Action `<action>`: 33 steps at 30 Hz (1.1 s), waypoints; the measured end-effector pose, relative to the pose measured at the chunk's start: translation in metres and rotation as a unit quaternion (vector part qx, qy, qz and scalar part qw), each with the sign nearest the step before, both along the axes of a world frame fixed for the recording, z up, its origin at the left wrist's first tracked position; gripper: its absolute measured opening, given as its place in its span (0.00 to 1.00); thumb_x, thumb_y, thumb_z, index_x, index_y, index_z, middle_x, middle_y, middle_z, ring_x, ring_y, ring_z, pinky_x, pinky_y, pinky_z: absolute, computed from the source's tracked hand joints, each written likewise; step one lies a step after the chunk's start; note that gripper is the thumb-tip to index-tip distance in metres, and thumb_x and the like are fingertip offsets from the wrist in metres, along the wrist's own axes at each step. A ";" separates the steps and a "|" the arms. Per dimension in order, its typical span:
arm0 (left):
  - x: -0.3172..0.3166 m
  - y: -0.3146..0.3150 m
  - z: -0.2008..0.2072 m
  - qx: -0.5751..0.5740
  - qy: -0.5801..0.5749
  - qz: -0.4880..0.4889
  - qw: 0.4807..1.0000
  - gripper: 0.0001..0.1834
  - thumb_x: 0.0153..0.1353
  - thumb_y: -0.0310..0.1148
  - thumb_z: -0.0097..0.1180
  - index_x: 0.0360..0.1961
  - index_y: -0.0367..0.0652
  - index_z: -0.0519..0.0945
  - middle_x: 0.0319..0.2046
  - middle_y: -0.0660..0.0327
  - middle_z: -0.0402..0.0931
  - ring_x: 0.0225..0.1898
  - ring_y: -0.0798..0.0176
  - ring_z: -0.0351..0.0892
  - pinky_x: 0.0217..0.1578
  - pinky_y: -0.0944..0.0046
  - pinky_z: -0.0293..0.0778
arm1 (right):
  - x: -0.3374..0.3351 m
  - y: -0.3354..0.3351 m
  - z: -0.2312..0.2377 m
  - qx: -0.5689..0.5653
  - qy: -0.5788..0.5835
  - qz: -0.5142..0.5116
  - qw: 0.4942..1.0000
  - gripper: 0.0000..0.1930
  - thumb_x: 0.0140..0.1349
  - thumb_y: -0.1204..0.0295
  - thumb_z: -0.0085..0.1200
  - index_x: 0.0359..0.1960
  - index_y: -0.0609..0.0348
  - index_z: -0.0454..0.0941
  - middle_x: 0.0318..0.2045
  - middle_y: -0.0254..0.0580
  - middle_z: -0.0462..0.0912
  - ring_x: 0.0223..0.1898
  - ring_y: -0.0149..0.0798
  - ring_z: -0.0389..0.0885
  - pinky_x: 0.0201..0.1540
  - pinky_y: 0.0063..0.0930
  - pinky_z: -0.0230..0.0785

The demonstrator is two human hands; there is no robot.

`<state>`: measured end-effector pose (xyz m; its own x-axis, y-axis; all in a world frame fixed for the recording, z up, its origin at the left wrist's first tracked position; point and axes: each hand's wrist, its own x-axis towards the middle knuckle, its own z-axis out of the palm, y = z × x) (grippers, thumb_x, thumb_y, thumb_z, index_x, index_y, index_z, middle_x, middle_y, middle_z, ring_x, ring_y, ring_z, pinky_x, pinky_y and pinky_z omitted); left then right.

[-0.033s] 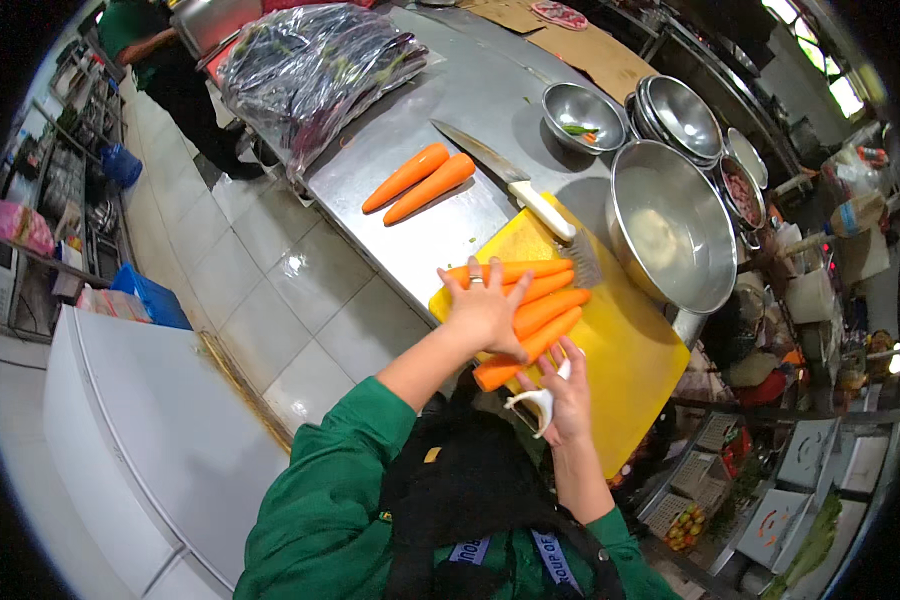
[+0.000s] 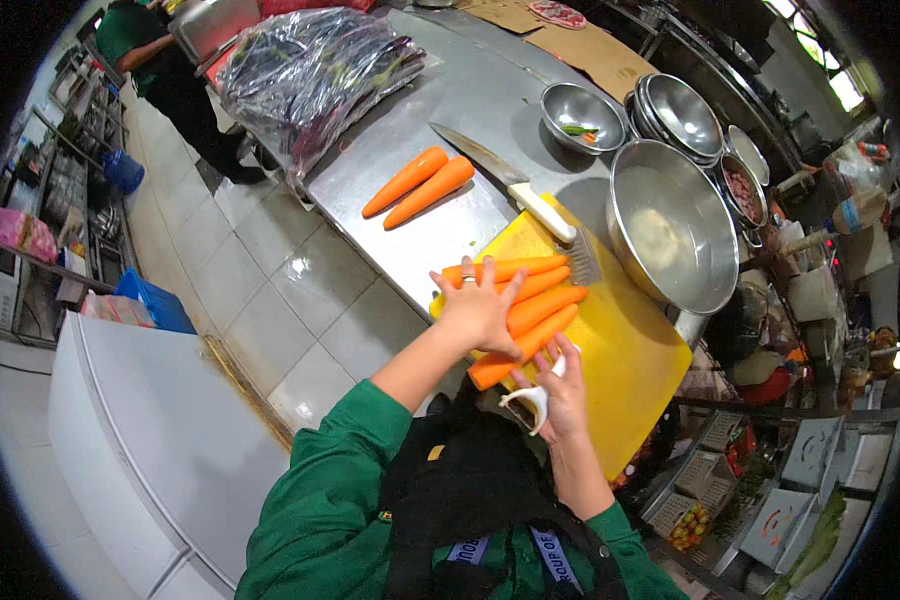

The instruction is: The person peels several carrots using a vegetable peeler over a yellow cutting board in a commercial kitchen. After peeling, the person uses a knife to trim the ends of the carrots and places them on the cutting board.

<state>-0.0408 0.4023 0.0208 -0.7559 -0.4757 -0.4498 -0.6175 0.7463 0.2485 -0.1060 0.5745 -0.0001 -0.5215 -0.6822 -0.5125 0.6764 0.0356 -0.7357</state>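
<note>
Several peeled orange carrots [image 2: 550,312] lie side by side on a yellow cutting board [image 2: 630,370]. Across their left part rests my left hand [image 2: 478,312], its fingers spread wide and a ring on one of them. My right hand [image 2: 566,395] holds a white peeler [image 2: 530,404] in the palm, while its fingertips touch the nearest carrot. Beyond the board's far edge lies a large knife [image 2: 500,170], its white handle reaching onto the board. Close to the handle is a grey ridged thing [image 2: 584,262], partly behind the carrot tips. Two more carrots [image 2: 418,190] lie on the metal table.
A large steel basin [image 2: 670,225] with liquid stands right of the board. Behind it are a small bowl [image 2: 582,118] with green and orange bits and stacked bowls [image 2: 682,115]. Plastic-wrapped dark produce [image 2: 315,80] sits at the far left. Another person [image 2: 165,70] stands beyond.
The carrots under my hands have shifted very slightly left, and both hands with them. The peeler stays in my right hand.
</note>
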 end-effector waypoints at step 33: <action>-0.003 -0.284 -0.073 0.075 0.264 0.180 0.945 0.37 0.54 0.44 0.59 0.61 0.38 0.60 0.51 0.42 0.70 0.52 0.43 0.70 0.52 0.54 0.67 | -0.035 -0.247 -0.063 -0.103 0.188 -0.123 0.969 0.18 0.46 0.88 0.49 0.39 0.55 0.68 0.31 0.36 0.69 0.27 0.30 0.72 0.28 0.23 0.72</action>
